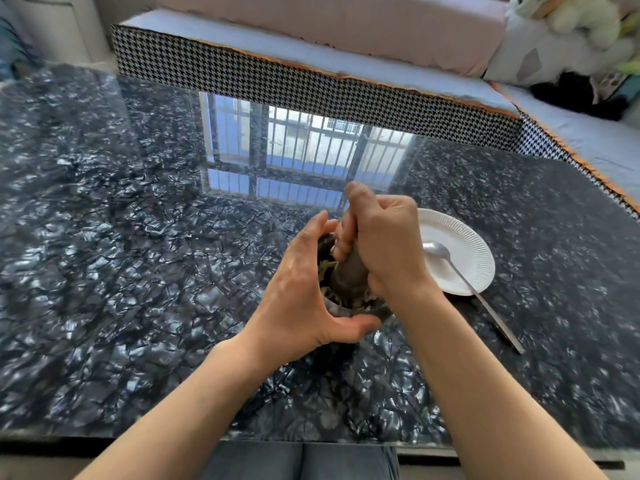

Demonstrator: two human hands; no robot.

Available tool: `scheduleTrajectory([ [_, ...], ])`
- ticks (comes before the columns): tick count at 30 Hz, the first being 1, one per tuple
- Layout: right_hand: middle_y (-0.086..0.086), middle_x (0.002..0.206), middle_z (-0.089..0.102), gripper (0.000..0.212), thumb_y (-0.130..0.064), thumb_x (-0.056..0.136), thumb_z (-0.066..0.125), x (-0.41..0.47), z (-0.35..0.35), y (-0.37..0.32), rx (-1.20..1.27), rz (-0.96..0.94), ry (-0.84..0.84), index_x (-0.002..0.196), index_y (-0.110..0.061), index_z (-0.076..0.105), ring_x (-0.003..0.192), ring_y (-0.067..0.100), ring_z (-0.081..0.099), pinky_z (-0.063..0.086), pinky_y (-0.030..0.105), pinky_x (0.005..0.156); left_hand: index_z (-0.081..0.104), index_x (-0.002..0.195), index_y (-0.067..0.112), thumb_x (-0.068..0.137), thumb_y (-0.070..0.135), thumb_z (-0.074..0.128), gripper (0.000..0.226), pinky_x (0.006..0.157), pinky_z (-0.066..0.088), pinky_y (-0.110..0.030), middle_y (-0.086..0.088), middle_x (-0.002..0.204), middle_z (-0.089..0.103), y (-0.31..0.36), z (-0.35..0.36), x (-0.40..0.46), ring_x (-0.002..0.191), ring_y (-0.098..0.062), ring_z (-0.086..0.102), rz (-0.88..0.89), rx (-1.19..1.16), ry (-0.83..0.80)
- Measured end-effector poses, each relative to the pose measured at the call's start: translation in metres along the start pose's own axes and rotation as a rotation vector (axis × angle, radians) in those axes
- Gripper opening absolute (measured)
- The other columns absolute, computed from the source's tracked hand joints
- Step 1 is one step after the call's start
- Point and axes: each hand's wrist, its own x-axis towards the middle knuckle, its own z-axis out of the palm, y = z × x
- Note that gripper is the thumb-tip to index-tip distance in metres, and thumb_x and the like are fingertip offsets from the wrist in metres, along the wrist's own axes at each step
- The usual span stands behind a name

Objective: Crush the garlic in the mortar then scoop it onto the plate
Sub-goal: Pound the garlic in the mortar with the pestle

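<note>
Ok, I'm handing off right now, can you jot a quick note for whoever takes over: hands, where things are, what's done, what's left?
Left hand: cupped around the mortar, steadying it on the table.
Right hand: fisted on the pestle, which is down inside the mortar.
Garlic: in the mortar, partly broken up into pale shreds; how fine is hard to tell.
Plate: just right of the mortar, no garlic on it yet.
Spoon: bowl resting on the plate, handle trailing off onto the table, untouched.
Done: crushing under way.
Left: finish crushing, put the pestle down, take the spoon and scoop the garlic onto the plate.
</note>
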Motion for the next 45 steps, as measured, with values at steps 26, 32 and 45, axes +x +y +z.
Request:
scheduleTrajectory([
  [26, 0.004, 0.031, 0.044, 0.066, -0.018, 0.097, 0.045, 0.002, -0.01, -0.024, 0.168, -0.07, 0.056, 0.031, -0.016, 0.047, 0.037, 0.027, 0.039, 0.036, 0.034, 0.042, 0.009, 0.145, 0.02, 0.051, 0.047, 0.081, 0.121, 0.101, 0.015, -0.001, 0.023, 0.132, 0.027, 0.002, 0.001, -0.001, 0.127, 0.005, 0.025, 0.006, 0.016, 0.004],
  [32, 0.005, 0.033, 0.044, 0.066, -0.019, 0.096, 0.045, -0.003, -0.001, 0.005, 0.135, 0.028, 0.038, 0.03, -0.016, 0.046, 0.036, 0.024, 0.045, 0.045, 0.034, 0.056, 0.013, 0.144, 0.021, 0.052, 0.039, 0.086, 0.119, 0.105, 0.024, -0.01, 0.018, 0.136, 0.032, 0.0, 0.002, 0.0, 0.129, 0.001, 0.031, 0.002, 0.001, 0.013],
  [45, 0.002, 0.032, 0.044, 0.066, -0.017, 0.097, 0.043, -0.001, -0.006, -0.011, 0.276, -0.02, 0.108, 0.03, -0.016, 0.047, 0.037, 0.023, 0.04, 0.044, 0.033, 0.053, 0.012, 0.144, 0.021, 0.051, 0.04, 0.085, 0.12, 0.098, 0.017, 0.001, 0.022, 0.135, 0.031, 0.001, -0.002, 0.0, 0.124, 0.009, 0.03, 0.003, -0.002, -0.004],
])
